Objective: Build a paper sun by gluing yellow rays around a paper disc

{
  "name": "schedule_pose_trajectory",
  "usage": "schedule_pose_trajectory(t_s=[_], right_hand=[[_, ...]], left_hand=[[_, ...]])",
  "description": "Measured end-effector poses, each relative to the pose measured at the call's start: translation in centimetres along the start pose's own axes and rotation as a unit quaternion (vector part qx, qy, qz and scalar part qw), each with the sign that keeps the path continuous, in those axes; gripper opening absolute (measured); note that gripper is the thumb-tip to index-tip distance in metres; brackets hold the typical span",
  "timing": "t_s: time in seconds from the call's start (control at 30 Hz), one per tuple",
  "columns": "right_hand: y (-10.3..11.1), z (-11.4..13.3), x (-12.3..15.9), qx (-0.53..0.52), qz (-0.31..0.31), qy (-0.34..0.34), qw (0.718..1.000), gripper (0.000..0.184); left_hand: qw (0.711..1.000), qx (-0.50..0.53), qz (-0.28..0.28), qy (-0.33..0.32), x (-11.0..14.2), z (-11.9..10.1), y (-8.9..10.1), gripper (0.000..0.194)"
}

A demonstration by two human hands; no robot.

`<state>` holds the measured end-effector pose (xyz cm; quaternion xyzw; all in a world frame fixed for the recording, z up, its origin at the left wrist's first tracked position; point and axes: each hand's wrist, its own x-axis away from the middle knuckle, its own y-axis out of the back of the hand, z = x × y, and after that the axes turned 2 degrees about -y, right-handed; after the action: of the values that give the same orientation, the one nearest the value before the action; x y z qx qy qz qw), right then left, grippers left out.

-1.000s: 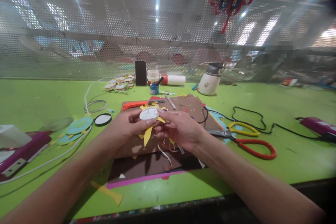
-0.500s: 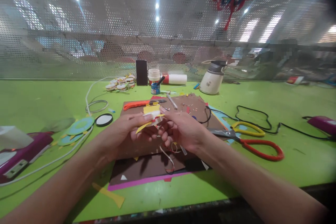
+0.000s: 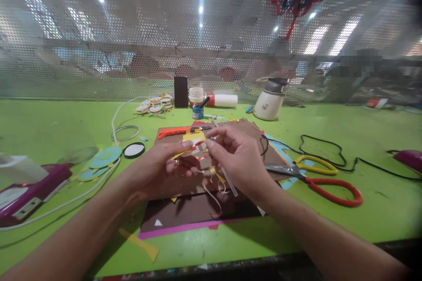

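Observation:
My left hand pinches a small paper craft piece with yellow petals and red and white layers, held tilted above a brown card sheet. My right hand is closed just right of the piece, its fingertips touching the piece's edge. A thin whitish stick shows under the right hand's fingers, which seem to hold it. Paper scraps and thin curled strips lie on the brown sheet below both hands.
Red and yellow handled scissors lie to the right, beside a black cable. An orange cutter, paint jar, white jug, black ring, teal paper rings and a purple glue gun sit on the green table.
The craft piece has turned from its white round face towards me to edge-on with yellow and red layers showing. My right hand rose slightly and closed in a pinch at its edge.

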<state>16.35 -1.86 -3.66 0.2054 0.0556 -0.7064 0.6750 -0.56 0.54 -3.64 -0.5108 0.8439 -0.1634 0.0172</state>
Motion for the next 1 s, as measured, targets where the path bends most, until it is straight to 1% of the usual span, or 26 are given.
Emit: schedule_pose_trajectory(t_s=[0.07, 0.13, 0.23, 0.3, 0.37, 0.47, 0.53, 0.6, 0.67, 0.77, 0.8, 0.9, 1.0], right_hand=[[-0.2, -0.2, 0.3, 0.041, 0.014, 0.024, 0.999, 0.024], [-0.5, -0.5, 0.6, 0.069, 0.022, 0.045, 0.996, 0.027], [-0.7, -0.9, 0.8, 0.081, 0.028, 0.065, 0.994, 0.026], [-0.8, -1.0, 0.8, 0.080, 0.036, 0.067, 0.994, 0.024], [-0.7, -1.0, 0.7, 0.089, 0.037, 0.070, 0.993, 0.021], [-0.6, -0.8, 0.6, 0.103, 0.042, 0.074, 0.991, 0.016], [-0.5, -0.7, 0.6, 0.098, 0.054, 0.067, 0.991, 0.013], [-0.4, -0.7, 0.6, 0.093, 0.063, 0.055, 0.992, 0.010], [-0.4, -0.7, 0.5, 0.085, 0.063, 0.041, 0.994, 0.009], [-0.4, -0.6, 0.3, 0.048, 0.059, 0.009, 0.997, 0.013], [-0.4, -0.5, 0.2, 0.033, 0.054, -0.005, 0.998, 0.014], [-0.4, -0.2, 0.0, -0.012, 0.042, -0.033, 0.999, 0.015], [-0.5, 0.0, 0.1, -0.062, 0.043, -0.059, 0.995, 0.014]], left_hand=[[1.000, 0.004, 0.004, -0.001, 0.0, 0.0, 0.0, 0.021], [1.000, -0.001, 0.016, -0.009, -0.1, 0.0, 0.0, 0.019], [0.999, -0.010, 0.030, -0.027, -0.1, 0.1, 0.1, 0.018], [0.999, -0.008, 0.028, -0.031, -0.1, 0.2, 0.2, 0.018], [0.999, 0.005, 0.028, -0.028, -0.1, 0.3, 0.1, 0.017], [0.998, 0.035, 0.047, -0.008, 0.0, 0.4, 0.0, 0.017], [0.998, 0.046, 0.049, 0.001, 0.0, 0.3, 0.0, 0.017], [0.998, 0.059, 0.027, -0.001, 0.0, 0.2, 0.0, 0.018], [0.997, 0.074, 0.010, -0.008, 0.1, -0.1, 0.0, 0.024], [0.996, 0.083, 0.019, -0.022, 0.3, -0.5, 0.2, 0.034], [0.996, 0.082, 0.021, -0.028, 0.3, -0.5, 0.2, 0.033], [0.997, 0.064, 0.016, -0.042, 0.3, -0.2, 0.3, 0.021], [0.997, 0.003, 0.008, -0.074, 0.1, 0.4, 0.3, 0.019]])
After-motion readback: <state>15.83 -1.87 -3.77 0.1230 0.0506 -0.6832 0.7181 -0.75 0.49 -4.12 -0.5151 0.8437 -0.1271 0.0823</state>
